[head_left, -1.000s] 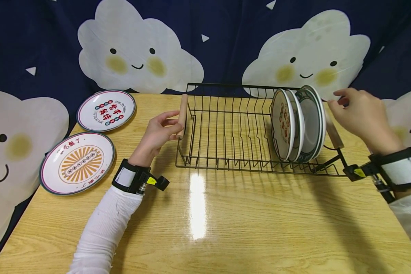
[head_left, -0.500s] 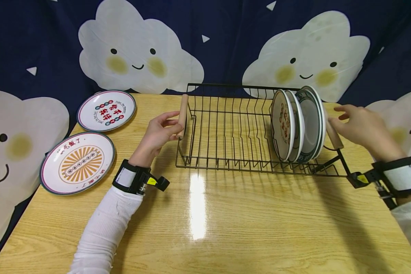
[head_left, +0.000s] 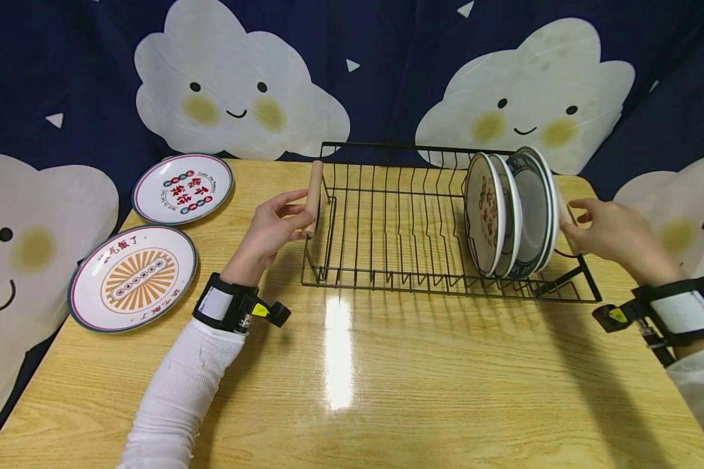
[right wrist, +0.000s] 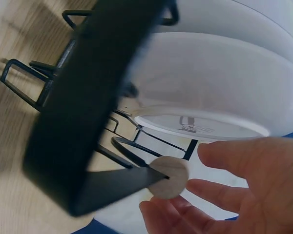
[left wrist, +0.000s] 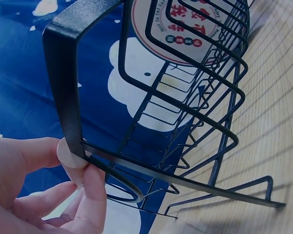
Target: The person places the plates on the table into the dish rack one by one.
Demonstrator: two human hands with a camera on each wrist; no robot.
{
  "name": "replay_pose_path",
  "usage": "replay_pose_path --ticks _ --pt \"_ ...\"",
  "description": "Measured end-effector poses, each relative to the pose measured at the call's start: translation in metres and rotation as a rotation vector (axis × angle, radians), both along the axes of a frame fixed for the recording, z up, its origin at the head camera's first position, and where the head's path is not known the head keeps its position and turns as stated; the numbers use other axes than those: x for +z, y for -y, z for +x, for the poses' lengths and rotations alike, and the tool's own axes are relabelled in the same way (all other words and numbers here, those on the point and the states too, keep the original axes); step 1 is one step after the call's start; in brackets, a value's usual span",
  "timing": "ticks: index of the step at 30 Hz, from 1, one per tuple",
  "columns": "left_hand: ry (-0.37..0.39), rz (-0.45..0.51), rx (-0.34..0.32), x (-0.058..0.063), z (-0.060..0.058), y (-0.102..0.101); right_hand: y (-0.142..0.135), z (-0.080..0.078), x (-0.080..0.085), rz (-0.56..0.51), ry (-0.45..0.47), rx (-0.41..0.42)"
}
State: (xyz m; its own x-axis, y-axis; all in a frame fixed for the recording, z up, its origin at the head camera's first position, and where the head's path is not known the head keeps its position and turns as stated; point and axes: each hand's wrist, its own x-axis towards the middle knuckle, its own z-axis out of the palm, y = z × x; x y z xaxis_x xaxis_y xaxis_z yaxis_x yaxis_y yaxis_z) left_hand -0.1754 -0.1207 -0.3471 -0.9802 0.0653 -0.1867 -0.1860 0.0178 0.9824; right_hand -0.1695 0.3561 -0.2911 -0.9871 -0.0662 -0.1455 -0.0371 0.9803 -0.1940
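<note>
A black wire dish rack (head_left: 387,289) with wooden handles stands on the table. My left hand (head_left: 274,225) holds its left handle (head_left: 315,185), thumb and fingers pinching the wood in the left wrist view. At the other end, my right hand (head_left: 618,234) is around the right handle (right wrist: 169,177). In the right wrist view its fingers lie loosely beneath that handle, with the thumb apart from it. Several plates (head_left: 482,208) stand upright toward the rack's right end. The white underside of the outermost plate (right wrist: 219,78) is close to my right hand.
Two patterned plates lie at the table's left: a smaller one with red characters (head_left: 182,189) at the back and a larger one with an orange ray pattern (head_left: 135,280) nearer me. A navy curtain (head_left: 381,98) with cloud prints hangs behind the wooden table (head_left: 434,378).
My right hand has come down from above and beside the right handle to reach around it. My left hand, the rack and the plates have stayed put.
</note>
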Motion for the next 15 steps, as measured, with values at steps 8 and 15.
replay_pose_path --ticks 8,15 --pt "-0.003 0.006 -0.002 0.0007 -0.0001 -0.0003 -0.0016 0.0002 -0.0038 -0.003 0.01 -0.006" --pt "-0.004 0.011 -0.004 0.0013 0.0002 -0.0003 -0.0019 -0.0007 -0.0067 -0.003 0.002 -0.019"
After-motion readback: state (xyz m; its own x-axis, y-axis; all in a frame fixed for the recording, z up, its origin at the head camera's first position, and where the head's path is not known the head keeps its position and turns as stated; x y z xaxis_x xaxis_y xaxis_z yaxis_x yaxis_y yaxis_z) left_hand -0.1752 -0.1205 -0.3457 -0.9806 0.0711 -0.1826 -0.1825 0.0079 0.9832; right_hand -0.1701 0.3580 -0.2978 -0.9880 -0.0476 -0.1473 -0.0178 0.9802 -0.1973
